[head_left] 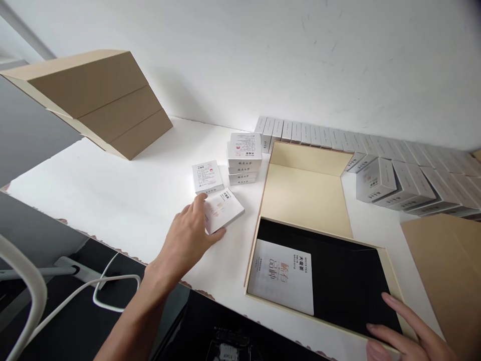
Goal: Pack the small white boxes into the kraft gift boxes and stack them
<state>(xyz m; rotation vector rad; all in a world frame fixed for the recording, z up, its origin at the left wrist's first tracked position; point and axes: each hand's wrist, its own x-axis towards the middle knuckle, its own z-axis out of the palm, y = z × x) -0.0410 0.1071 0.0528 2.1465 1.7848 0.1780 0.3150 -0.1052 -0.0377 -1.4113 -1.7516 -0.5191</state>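
My left hand (191,235) grips a small white tea box (224,209) by its left side, thumb at the near edge and fingers at the far corner. Just behind it lies another white tea box (208,175), printed side up. A short stack of the same boxes (245,148) stands to the right of that one. An open cream gift box (306,200) lies with its lid folded back. Its black-lined tray (345,281) holds one white tea box (281,276) on the left side. My right hand (409,331) rests with fingers spread over the tray's near right corner.
Along the wall runs a long row of upright white boxes (315,135), with more leaning boxes (406,185) at right. Closed tan boxes (105,100) are stacked at the far left. Brown cardboard (447,265) lies at right. White cables (93,286) hang below the table's chipped front edge.
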